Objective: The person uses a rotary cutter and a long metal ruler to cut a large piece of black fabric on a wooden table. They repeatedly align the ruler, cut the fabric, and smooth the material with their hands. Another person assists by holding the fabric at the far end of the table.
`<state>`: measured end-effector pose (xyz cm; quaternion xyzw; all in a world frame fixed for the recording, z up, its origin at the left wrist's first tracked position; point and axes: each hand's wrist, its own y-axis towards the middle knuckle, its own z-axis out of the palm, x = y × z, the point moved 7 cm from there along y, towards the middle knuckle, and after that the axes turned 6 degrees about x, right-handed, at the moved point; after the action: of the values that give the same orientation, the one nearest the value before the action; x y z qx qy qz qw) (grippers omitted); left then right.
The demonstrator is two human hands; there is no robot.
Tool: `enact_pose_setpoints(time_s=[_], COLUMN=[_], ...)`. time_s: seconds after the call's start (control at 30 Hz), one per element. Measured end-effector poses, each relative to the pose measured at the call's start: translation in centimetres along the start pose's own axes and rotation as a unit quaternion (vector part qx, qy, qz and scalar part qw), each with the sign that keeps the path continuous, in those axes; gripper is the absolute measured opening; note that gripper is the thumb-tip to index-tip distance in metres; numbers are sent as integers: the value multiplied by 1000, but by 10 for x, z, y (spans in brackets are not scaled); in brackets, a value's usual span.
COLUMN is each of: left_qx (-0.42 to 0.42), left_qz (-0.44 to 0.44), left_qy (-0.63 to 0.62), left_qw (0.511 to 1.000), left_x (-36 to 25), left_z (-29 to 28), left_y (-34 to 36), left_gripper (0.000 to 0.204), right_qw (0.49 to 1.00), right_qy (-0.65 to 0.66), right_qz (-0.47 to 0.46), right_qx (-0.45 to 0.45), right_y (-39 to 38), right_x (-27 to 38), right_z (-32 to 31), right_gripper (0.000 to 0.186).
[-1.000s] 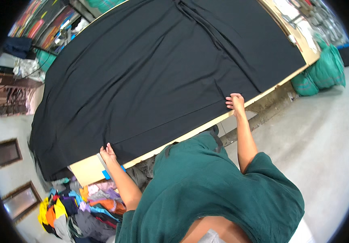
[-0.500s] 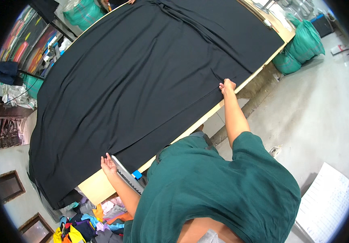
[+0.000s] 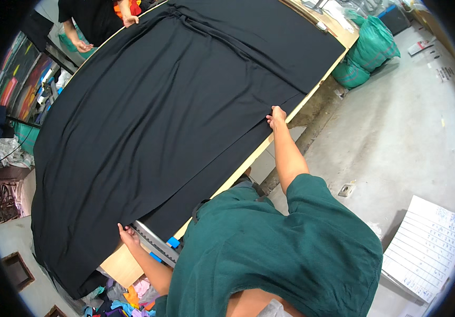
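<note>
A large sheet of black fabric (image 3: 148,121) covers the long table, with loose folds running across it. My left hand (image 3: 129,236) pinches the near edge of its upper layer at the table's left end, beside a metal toothed rail (image 3: 156,242) with blue clips. Farther along the same edge, to the right, my right hand (image 3: 276,117) is closed on the fabric near the table's front side. Between my two hands the edge runs nearly straight, over another black layer lying beneath. Both my arms are stretched wide apart.
A co-worker in black stands at the far left side, both hands (image 3: 130,20) by the fabric. Green sacks (image 3: 367,50) sit past the table's right end. Colourful cloth scraps (image 3: 132,301) lie below the left end. A written sheet (image 3: 425,248) is at the lower right.
The view has shifted, and the co-worker's body and both hands now show at the far side. My left hand has moved slightly outward; both hands keep hold of the fabric edge.
</note>
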<state>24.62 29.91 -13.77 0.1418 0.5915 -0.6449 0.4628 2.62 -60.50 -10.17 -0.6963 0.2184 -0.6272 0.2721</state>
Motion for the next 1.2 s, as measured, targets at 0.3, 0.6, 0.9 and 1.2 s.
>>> enact_pose_setpoints(time_s=[0.3,0.6,0.9,1.2], left_qx=[-220,-424,-404,-289], left_qz=[297,279,130,60], left_qy=[162,225,232,90], left_qw=[915,832,876,951], left_x=[-65,-69,-26,33], left_z=[8,-89,-140,-159], left_y=[-112,-162,-161,-108], left_gripper=[66,89,77,60], right_qw=[991,982,964,949], right_qy=[-8,-120,-215,-256], right_qz=[-124,-137,-149,-179], right_qx=[-51,-43,-43,-48], right_y=[-15,-50,-72,-54], right_x=[0,-14,-94,-102], right_z=[-40,-71,-60,-57], right_gripper=[22,25,29,29])
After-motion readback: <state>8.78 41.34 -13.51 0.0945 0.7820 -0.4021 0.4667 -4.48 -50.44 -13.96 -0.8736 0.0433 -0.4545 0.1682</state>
